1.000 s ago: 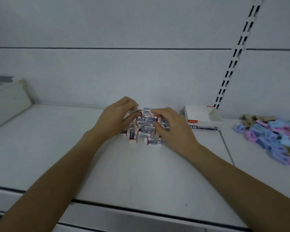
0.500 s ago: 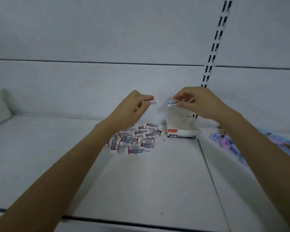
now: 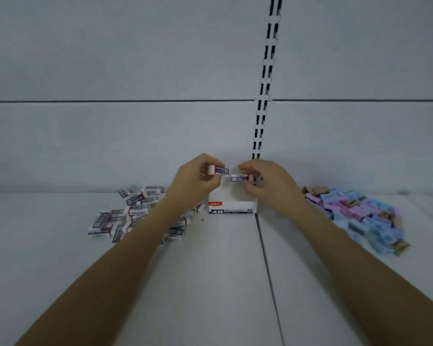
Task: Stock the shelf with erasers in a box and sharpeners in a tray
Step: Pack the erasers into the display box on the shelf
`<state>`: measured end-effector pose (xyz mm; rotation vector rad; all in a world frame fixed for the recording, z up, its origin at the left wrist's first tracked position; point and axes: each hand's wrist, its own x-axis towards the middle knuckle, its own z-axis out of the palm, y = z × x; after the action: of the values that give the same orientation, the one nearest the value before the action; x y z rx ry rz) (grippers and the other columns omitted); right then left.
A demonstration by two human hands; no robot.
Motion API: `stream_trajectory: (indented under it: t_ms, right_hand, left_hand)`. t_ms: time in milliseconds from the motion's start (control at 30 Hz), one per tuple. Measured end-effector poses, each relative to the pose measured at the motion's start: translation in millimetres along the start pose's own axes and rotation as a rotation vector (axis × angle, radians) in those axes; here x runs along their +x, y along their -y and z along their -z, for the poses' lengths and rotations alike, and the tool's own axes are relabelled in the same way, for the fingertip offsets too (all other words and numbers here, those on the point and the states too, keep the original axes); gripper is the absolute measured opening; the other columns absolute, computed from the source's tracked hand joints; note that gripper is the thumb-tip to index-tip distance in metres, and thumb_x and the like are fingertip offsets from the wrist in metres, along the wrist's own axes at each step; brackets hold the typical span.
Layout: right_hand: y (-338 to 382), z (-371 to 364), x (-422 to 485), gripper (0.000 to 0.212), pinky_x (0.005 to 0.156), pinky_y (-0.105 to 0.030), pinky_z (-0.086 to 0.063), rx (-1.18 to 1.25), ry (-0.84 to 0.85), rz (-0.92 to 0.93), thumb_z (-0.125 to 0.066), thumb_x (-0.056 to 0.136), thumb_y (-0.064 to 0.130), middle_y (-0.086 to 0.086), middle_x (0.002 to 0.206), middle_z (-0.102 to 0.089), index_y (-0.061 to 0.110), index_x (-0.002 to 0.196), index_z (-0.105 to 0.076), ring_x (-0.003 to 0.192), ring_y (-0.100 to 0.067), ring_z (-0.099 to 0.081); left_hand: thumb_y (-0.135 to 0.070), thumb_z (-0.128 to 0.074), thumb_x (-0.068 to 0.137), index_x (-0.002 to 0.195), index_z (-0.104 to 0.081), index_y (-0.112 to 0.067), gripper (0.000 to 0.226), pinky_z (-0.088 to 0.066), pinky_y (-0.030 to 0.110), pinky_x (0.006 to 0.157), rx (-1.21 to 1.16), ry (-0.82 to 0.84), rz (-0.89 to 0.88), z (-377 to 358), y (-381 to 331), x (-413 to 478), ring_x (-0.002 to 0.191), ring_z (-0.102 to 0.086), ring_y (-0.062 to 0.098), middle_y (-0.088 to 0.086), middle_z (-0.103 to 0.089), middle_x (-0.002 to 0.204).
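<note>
A small white eraser box (image 3: 231, 208) marked 4B stands on the shelf against the back wall. Both hands hover just above it. My left hand (image 3: 194, 181) pinches a white eraser with a dark sleeve (image 3: 219, 170). My right hand (image 3: 270, 183) pinches another eraser (image 3: 239, 178), slightly lower. The two erasers are close but apart. A loose pile of erasers (image 3: 128, 213) lies on the shelf to the left of the box, partly hidden by my left forearm. A heap of blue, pink and brown sharpeners (image 3: 358, 216) lies to the right.
The white shelf (image 3: 210, 283) has a seam (image 3: 268, 270) running front to back just right of the box. A slotted upright (image 3: 265, 78) rises up the back wall behind the box. No tray is in view.
Both hands lifted off the eraser pile, each with one eraser, and moved right over the box. The view shifted right, so the box now sits near centre.
</note>
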<state>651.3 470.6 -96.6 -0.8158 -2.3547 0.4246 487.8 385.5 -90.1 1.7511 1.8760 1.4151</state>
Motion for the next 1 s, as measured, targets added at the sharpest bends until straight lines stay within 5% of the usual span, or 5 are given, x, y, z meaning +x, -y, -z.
stream_trajectory:
  t_ms: [267, 333, 567, 767, 1000]
  right_hand:
    - [-4.6, -5.4, -4.0, 0.018, 0.079, -0.031, -0.039, -0.103, 0.069, 0.023, -0.057, 0.084, 0.012, -0.003, 0.094, -0.067, 0.013, 0.099, -0.066, 0.092, -0.021, -0.054]
    - [-4.0, -5.0, -4.3, 0.016, 0.078, -0.031, -0.039, -0.098, 0.077, 0.018, -0.058, 0.085, 0.012, -0.005, 0.092, -0.068, 0.012, 0.098, -0.066, 0.092, -0.022, -0.054]
    - [-4.3, -6.5, -4.1, 0.015, 0.078, -0.025, -0.035, -0.092, 0.058, -0.027, -0.057, 0.085, 0.01, -0.006, 0.096, -0.068, 0.01, 0.096, -0.069, 0.1, -0.022, -0.05]
    - [-8.9, -10.0, 2.8, 0.015, 0.084, -0.036, -0.044, -0.095, 0.11, -0.042, -0.059, 0.082, 0.012, -0.001, 0.091, -0.07, 0.014, 0.089, -0.072, 0.096, -0.026, -0.055]
    - [-15.7, -9.9, 2.1, 0.031, 0.079, -0.043, -0.044, -0.196, 0.133, 0.059, -0.042, 0.085, 0.029, -0.002, 0.088, -0.068, 0.017, 0.086, -0.071, 0.086, -0.026, -0.056]
  left_hand:
    - [-0.01, -0.051, 0.092, 0.131, -0.047, -0.005, 0.039, -0.041, 0.023, 0.096, 0.244, 0.098, -0.12, -10.4, 5.5, -3.7, 0.093, -0.05, 0.015, 0.002, -0.038, 0.102]
    - [-0.01, -0.051, 0.092, 0.135, -0.042, -0.007, 0.044, -0.039, 0.02, 0.091, 0.272, 0.123, -0.147, -10.5, 1.8, -3.9, 0.092, -0.048, 0.013, 0.0, -0.04, 0.103]
    - [-0.023, -0.062, 0.086, 0.102, -0.06, -0.016, 0.017, -0.037, 0.026, 0.075, 0.654, 0.265, -0.131, -10.6, -3.6, 10.2, 0.104, -0.05, 0.017, 0.001, -0.061, 0.103]
    - [-0.018, -0.061, 0.086, 0.093, -0.066, -0.013, 0.011, -0.042, 0.028, 0.078, 0.59, 0.32, -0.09, -12.8, 4.3, 15.0, 0.098, -0.052, 0.018, 0.002, -0.062, 0.099]
    - [-0.034, -0.034, 0.098, 0.088, -0.064, -0.007, 0.041, -0.043, 0.04, 0.08, 0.589, 0.368, -0.142, -6.8, 10.4, 0.7, 0.088, -0.047, 0.018, 0.003, -0.058, 0.091]
